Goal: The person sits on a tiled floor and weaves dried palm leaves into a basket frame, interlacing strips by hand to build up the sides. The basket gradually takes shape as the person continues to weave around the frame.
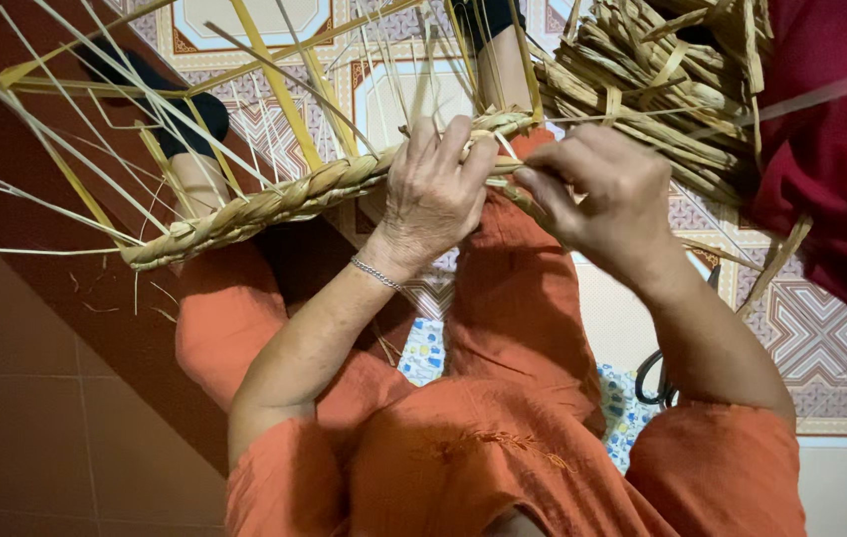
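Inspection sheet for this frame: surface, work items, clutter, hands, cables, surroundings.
Surface: patterned tile floor; the person sits on it in orange clothes, legs stretched forward.
Work items: braided straw band running from lower left up to the hands, with loose straw strips fanning up from it.
Clutter: pile of straw at upper right; scissors on the floor by the right forearm, partly hidden.
Hands: left hand grips the braid's working end; right hand pinches strands beside it.
Cables: nothing seen.
Surroundings: red cloth at right edge; dark red-brown wall at left.
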